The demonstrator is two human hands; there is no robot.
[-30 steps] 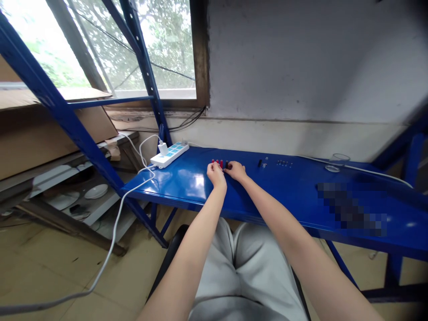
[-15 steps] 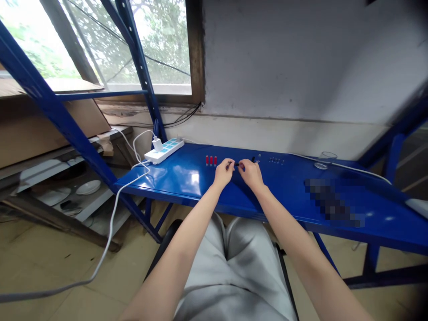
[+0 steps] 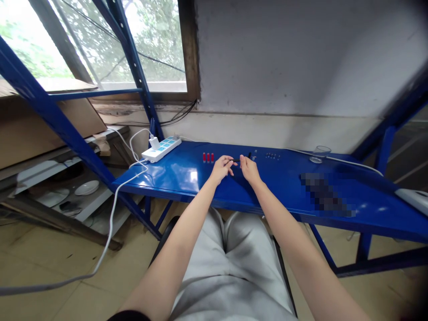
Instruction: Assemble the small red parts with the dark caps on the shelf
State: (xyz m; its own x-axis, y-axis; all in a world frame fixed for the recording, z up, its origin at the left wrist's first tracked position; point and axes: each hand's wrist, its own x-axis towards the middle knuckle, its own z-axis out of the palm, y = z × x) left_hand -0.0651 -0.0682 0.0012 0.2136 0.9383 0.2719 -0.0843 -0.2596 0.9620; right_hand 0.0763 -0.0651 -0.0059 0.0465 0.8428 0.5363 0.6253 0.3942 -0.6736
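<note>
Both my hands rest on a blue metal table [image 3: 187, 174]. My left hand [image 3: 222, 166] and my right hand [image 3: 246, 165] pinch the two ends of a thin black piece [image 3: 236, 160] held between them just above the table. Three small red pieces [image 3: 207, 157] stand in a row to the left of my left hand. Another small black piece [image 3: 249, 155] stands just behind my right hand, and a cluster of tiny dark parts [image 3: 272, 156] lies further right.
A white power strip [image 3: 161, 149] with a plugged charger and white cable lies at the table's left rear. A glass cup [image 3: 321, 151] and its lid stand at the right rear by a white cable. Blue shelf posts, cardboard and plates are at the left.
My hands left the red pieces and shifted right along the table; a thin black piece is now pinched between them. The view has also shifted.
</note>
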